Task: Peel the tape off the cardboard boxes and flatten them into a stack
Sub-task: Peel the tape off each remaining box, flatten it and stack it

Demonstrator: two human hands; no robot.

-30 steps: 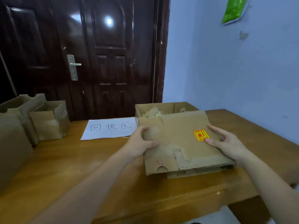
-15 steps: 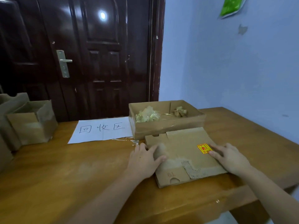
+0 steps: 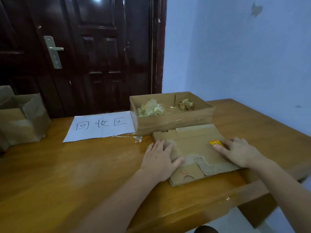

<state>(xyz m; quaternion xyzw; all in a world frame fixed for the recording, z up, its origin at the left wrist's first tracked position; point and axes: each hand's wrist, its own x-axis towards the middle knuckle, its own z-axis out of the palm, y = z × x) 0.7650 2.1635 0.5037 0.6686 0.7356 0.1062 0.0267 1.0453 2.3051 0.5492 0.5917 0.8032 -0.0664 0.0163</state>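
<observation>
Change: a sec ago you were holding the flattened box [image 3: 193, 148] tilted up off the table [image 3: 84, 174]; now it's lying flat w/ both palms pressing it.
L hand [image 3: 159, 158]: fingers spread, resting flat on box's 9 o'clock edge, gripping nothing.
R hand [image 3: 239, 152]: fingers straight, pressing at 3 o'clock, partly covering orange sticker [image 3: 216, 143].
Box loc: near table edge, just at 6 o'clock of open tray box [image 3: 171, 125] holding tape scraps [image 3: 150, 109].
Meaning: this one's looking done, starting the stack.
Left: upright boxes [image 3: 21, 121] waiting at 9 o'clock, beyond paper sign [image 3: 101, 126]; you're prob. reaching there next.
</observation>
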